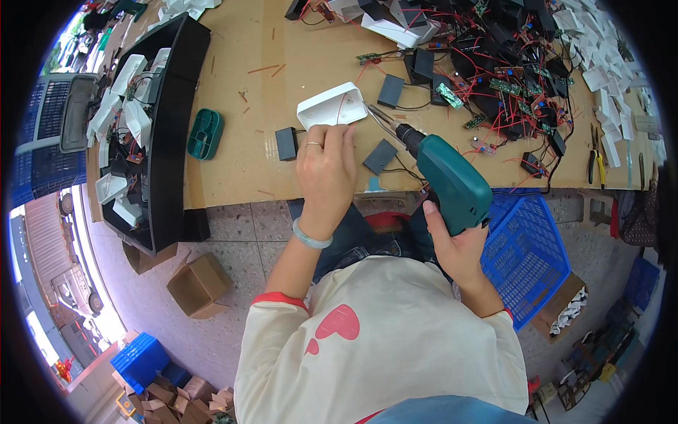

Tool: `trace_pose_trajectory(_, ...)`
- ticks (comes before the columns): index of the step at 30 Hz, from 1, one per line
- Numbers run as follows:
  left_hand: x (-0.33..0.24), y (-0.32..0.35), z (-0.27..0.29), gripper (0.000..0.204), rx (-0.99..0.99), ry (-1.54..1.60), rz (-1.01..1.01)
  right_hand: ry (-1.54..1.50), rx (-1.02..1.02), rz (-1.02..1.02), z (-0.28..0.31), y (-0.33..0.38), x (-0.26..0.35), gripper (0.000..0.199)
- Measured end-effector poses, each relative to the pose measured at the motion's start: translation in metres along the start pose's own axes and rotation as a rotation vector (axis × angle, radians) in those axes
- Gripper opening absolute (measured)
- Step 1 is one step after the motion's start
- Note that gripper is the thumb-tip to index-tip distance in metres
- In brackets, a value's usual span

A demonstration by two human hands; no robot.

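Note:
A white plastic housing point(326, 106) lies open on the near part of the table. Just in front of it is my left hand point(326, 159), its fingers bunched together at the housing's near edge. A thin red wire point(342, 107) rises from the fingertips across the housing. My right hand point(455, 244) grips a green soldering gun point(452, 180), whose metal tip points at the housing's right end. One dark grey box point(286, 144) sits beside my left fingers. Another dark grey box point(381, 156), with a black cable, lies under the gun's nose.
Tangled circuit boards and wires point(505, 88) cover the back right, beside stacked white housings point(600, 85). A black tray point(173, 134) of housings stands left, near a small green case point(205, 134). Pliers point(601, 166) lie far right. A blue crate point(526, 258) is below the table edge.

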State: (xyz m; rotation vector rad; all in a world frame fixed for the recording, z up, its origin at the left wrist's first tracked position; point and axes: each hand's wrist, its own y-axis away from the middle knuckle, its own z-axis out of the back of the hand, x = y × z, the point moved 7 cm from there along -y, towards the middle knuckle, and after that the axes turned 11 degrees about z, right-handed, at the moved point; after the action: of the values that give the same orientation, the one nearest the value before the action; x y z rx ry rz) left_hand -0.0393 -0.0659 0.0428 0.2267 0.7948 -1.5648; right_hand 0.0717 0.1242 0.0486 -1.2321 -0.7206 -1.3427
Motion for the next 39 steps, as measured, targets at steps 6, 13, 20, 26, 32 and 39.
trace_pose_trajectory(6,0.000,0.004,0.002,0.007,0.034,0.053,-0.024,-0.020,-0.009,-0.018,-0.001,0.000,-0.003,0.023)
trace_pose_trajectory(13,-0.023,-0.022,0.013,0.009,-0.165,-0.220,-0.176,0.041,-0.039,0.071,-0.004,-0.004,0.002,0.026)
trace_pose_trajectory(20,-0.005,-0.024,-0.011,0.013,-0.111,-0.226,-0.166,0.104,0.014,0.090,-0.010,-0.005,0.002,0.025)
trace_pose_trajectory(26,-0.002,-0.024,-0.016,0.013,-0.118,-0.200,-0.149,0.138,0.041,0.052,-0.018,-0.012,-0.003,0.023)
trace_pose_trajectory(32,0.001,-0.022,-0.014,0.012,-0.110,-0.179,-0.137,0.155,0.056,0.059,-0.024,-0.015,-0.004,0.023)
trace_pose_trajectory(39,0.002,-0.023,-0.014,0.009,-0.134,-0.186,-0.119,0.175,0.076,0.046,-0.027,-0.016,-0.006,0.021)
